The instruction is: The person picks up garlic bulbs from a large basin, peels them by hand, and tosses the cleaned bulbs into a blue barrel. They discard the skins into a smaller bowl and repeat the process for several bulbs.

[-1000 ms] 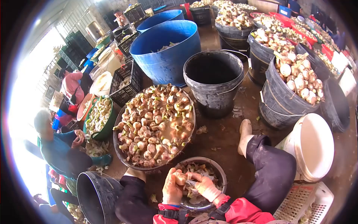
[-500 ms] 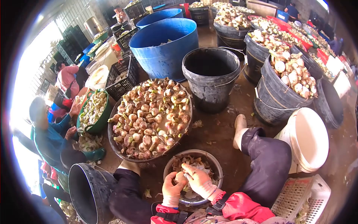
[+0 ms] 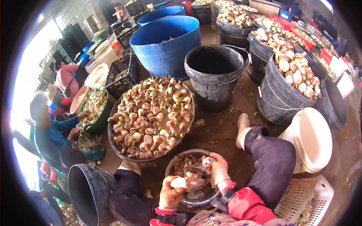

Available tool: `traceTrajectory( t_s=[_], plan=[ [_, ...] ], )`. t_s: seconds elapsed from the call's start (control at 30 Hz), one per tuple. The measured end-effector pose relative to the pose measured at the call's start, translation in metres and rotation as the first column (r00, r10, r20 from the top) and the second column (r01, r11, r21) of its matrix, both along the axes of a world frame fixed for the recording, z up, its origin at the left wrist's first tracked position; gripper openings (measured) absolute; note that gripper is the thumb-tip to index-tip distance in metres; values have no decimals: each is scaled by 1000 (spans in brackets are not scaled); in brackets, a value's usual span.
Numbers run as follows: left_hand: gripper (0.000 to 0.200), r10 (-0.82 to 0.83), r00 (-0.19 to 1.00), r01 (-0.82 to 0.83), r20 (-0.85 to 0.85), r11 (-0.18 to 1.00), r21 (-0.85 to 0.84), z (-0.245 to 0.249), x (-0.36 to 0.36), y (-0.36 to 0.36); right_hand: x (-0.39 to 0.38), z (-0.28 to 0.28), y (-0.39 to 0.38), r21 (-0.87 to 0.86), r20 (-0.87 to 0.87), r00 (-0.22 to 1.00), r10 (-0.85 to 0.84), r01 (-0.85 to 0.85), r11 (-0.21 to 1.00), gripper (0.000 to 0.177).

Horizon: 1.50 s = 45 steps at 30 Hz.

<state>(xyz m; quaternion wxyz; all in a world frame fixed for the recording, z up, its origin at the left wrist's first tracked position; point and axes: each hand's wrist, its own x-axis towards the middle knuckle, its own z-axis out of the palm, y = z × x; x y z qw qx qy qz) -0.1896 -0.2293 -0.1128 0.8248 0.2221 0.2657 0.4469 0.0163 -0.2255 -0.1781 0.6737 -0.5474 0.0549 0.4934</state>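
My left hand (image 3: 171, 192), in an orange glove, is closed around a pale garlic bulb (image 3: 178, 182) at the near side of a metal bowl (image 3: 222, 173). My right hand (image 3: 220, 169), gloved too, is over the bowl's right side with its fingers curled on a whitish, shiny thing (image 3: 207, 164) that I cannot make out. Papery garlic skins (image 3: 192, 169) lie in the bowl between both hands. Just beyond it stands a wide round tub (image 3: 113, 141) of untrimmed garlic bulbs with stems and roots.
A black bucket (image 3: 214, 81) and a blue tub (image 3: 164, 49) stand ahead. On the right are a bucket heaped with garlic (image 3: 279, 94), a white bucket (image 3: 298, 139) and a white basket (image 3: 294, 196). A tipped dark bucket (image 3: 90, 192) and a co-worker (image 3: 52, 139) are at left.
My hands have moved apart: the right one up and to the right, the left slightly left and down. The pale bulb now shows in my left hand. The co-worker's hand has reached into the green basin.
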Motion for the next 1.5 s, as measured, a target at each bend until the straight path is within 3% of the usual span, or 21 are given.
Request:
traceTrajectory(
  t_s=[0.03, 0.1, 0.17, 0.23, 0.3, 0.33, 0.37, 0.43, 0.6, 0.67, 0.7, 0.8, 0.9, 0.93, 0.97, 1.03, 1.17, 1.3, 1.37, 1.4, 1.5],
  plan=[
    [49, -6, 1000, 6, -6, 1000, 0, 2, 0, 1, 9, -16, -1, -137, 193, 975, 109, -83, 987, 40],
    [47, 86, 994, -84, -71, 996, 28, 11, 4, 3, -1, -17, -7, -162, 611, 672, 418, -411, 897, 35],
    [48, 125, 982, -121, -140, 992, 35, 6, 6, 6, -18, 7, -20, -47, 458, 743, 489, -529, 847, 33],
    [49, 290, 759, -85, -583, 932, 354, -14, 6, 7, -33, 16, -25, 114, 345, 744, 573, -639, 761, 48],
    [47, 278, 746, -81, -605, 940, 331, -6, 14, 5, -36, 60, -24, -69, 356, 601, 716, -747, 661, 49],
    [47, 326, 685, -35, -651, 908, 418, -16, 13, 5, -42, 56, -24, -140, 550, 505, 665, -730, 669, 48],
    [48, 380, 621, 19, -686, 867, 498, -17, 14, 6, -47, 51, -25, -141, 549, 505, 666, -729, 670, 48],
    [47, 389, 575, 53, -720, 860, 508, -15, 16, 4, -54, 42, -25, -130, 785, 401, 472, -639, 758, 46],
    [50, 414, 533, 138, -738, 818, 558, -3, 23, -1, -52, 48, -20, -131, 742, 453, 494, -625, 769, 50],
    [52, 403, 489, 159, -774, 831, 533, -11, 18, 3, -44, 57, -18, -261, 565, 446, 694, -701, 664, 52],
    [54, 389, 446, 176, -806, 845, 505, -15, 15, 3, -46, 52, -19, -259, 568, 445, 692, -702, 663, 52],
    [55, 543, 299, 382, -784, 685, 620, -8, 17, 3, -50, 45, -20, -233, 743, 313, 591, -707, 668, 55],
    [55, 424, 430, 308, -797, 761, 571, -5, 17, 2, -50, 43, -22, -56, 832, 388, 397, -654, 755, 58],
    [56, 300, 596, 119, -744, 884, 452, -12, 14, 1, -48, 42, -21, -113, 757, 438, 485, -643, 757, 56],
    [49, 217, 830, -86, -513, 960, 266, 3, 17, 0, -47, 45, -19, 150, 335, 786, 520, -589, 794, 54],
    [44, 178, 976, -173, -122, 984, 46, 1, 13, 2, -47, 39, -19, 252, -97, 872, 479, -444, 860, 52],
    [38, 202, 973, -196, 111, 978, -66, 6, 8, 2, -42, 26, -23, 262, -214, 826, 521, -465, 846, 55],
    [36, 177, 984, -177, 24, 984, -20, -2, 8, 4, -38, 22, -24, 179, -218, 830, 514, -484, 857, 50],
    [36, 190, 981, -191, -29, 981, -24, 0, 8, 6, -40, 17, -29, 482, -59, 881, 470, -387, 786, 51],
    [39, 195, 978, -197, -79, 980, -20, 3, 11, 5, -42, 16, -22, 469, 215, 868, 448, -494, 732, 41],
    [41, 98, 987, -104, -130, 994, -37, -13, 7, 6, -44, 45, -21, 288, 19, 860, 510, -493, 821, 38]
  ],
)
